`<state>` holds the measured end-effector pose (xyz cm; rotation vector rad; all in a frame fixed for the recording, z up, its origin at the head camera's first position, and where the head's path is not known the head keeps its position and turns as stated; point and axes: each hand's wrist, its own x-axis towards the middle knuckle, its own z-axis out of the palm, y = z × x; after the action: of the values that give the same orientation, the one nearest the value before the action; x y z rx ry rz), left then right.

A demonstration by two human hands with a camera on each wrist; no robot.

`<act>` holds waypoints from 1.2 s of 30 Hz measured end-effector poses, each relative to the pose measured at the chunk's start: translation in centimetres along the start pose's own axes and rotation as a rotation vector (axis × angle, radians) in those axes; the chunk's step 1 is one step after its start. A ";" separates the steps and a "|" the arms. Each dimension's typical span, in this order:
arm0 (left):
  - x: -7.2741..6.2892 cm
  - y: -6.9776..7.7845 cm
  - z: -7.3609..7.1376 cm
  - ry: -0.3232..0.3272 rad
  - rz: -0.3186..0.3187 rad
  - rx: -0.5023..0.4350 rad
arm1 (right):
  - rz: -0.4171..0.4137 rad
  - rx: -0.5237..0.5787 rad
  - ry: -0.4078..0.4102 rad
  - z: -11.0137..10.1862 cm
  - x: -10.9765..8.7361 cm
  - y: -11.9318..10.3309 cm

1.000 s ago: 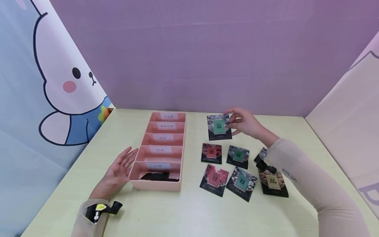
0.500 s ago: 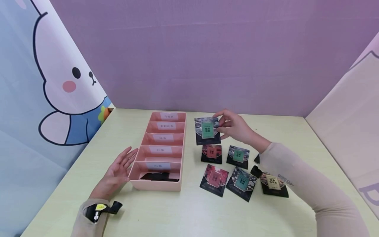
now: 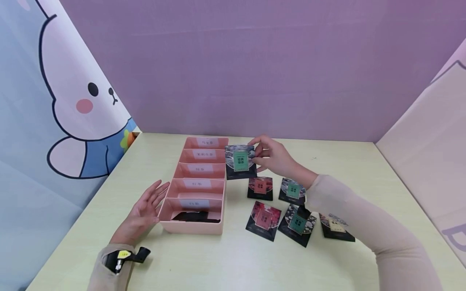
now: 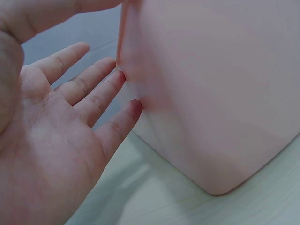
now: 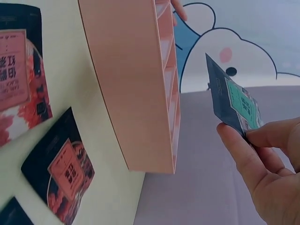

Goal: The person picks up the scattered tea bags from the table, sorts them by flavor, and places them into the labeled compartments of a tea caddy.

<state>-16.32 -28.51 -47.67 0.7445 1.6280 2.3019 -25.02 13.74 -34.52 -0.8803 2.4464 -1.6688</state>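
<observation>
My right hand point(image 3: 274, 155) pinches a dark tea sachet with a green label point(image 3: 240, 161) by its right edge, held up beside the right wall of a pink divided box point(image 3: 193, 228). In the right wrist view the sachet point(image 5: 234, 101) is between thumb and fingers, apart from the box. Fingers straight, my left hand point(image 3: 143, 212) is at the box's left side; in the left wrist view its fingertips point(image 4: 136, 105) touch the wall. A black sachet point(image 3: 196, 217) lies in the nearest compartment. White labels mark the compartments.
Right of the box, several sachets lie on the table: two red-labelled ones point(image 3: 260, 188) point(image 3: 263, 221), green-labelled ones point(image 3: 292, 190) point(image 3: 297, 224), and a yellow-labelled one point(image 3: 336, 228) partly under the right sleeve. A purple cloth point(image 3: 255, 72) hangs behind the table.
My right hand has carried the green-labelled sachet leftward, from above the loose sachets to the box's right edge. The left hand and the box stay in place.
</observation>
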 end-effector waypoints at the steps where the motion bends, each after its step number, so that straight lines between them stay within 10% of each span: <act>1: 0.0 0.0 0.0 0.001 0.000 0.001 | -0.011 -0.001 -0.004 0.2 0.1 0.0; 36: 0.1 -0.2 -0.1 -0.061 0.031 -0.049 | -0.171 -0.034 0.143 6.8 4.4 2.8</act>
<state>-16.47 -28.54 -47.84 0.8259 1.5385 2.3075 -27.54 6.66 -38.61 -1.0365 2.5641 -1.8092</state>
